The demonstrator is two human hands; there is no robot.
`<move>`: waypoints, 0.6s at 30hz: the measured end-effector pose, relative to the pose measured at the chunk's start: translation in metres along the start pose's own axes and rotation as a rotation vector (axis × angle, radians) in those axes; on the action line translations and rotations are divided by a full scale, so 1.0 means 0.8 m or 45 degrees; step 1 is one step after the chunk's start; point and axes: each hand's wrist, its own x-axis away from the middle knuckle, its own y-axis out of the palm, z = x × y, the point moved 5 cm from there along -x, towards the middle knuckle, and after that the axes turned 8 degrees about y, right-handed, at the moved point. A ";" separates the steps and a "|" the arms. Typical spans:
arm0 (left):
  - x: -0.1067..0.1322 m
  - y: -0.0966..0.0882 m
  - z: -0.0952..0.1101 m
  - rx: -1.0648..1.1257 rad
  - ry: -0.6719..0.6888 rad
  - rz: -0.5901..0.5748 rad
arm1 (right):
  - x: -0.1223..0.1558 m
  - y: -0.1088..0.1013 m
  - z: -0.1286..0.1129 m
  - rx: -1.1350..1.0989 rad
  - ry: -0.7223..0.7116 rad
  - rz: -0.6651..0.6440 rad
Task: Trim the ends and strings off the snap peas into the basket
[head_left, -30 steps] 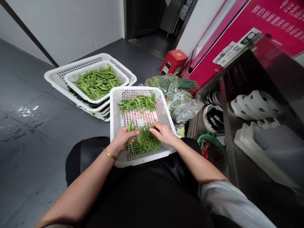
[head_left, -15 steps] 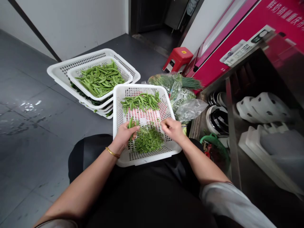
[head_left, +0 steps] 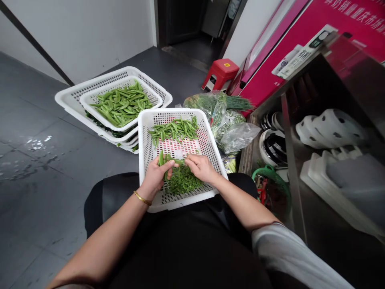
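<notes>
A white perforated basket point(head_left: 144, 132) rests on my lap. A row of green pea pods point(head_left: 173, 130) lies at its far end, and a heap of thin green trimmings point(head_left: 184, 181) sits at the near end. My left hand point(head_left: 157, 175) is closed around a few pea pods point(head_left: 162, 158) over the basket. My right hand point(head_left: 200, 167) pinches the tip of one of those pods just right of the left hand. A gold bangle circles my left wrist.
Stacked white baskets point(head_left: 72, 96) on the grey floor at the left hold more pea pods point(head_left: 122, 103). Plastic bags of greens point(head_left: 228, 120) lie right of my basket. A red stool point(head_left: 221, 71) stands further back. A steel shelf with dishes point(head_left: 327, 132) fills the right side.
My right hand pulled away to the right, then came back to the pods held in my left hand. The left hand stayed put.
</notes>
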 end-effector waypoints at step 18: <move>0.013 0.019 -0.002 -0.378 -0.154 -0.452 | -0.013 -0.002 -0.007 0.352 -0.104 0.022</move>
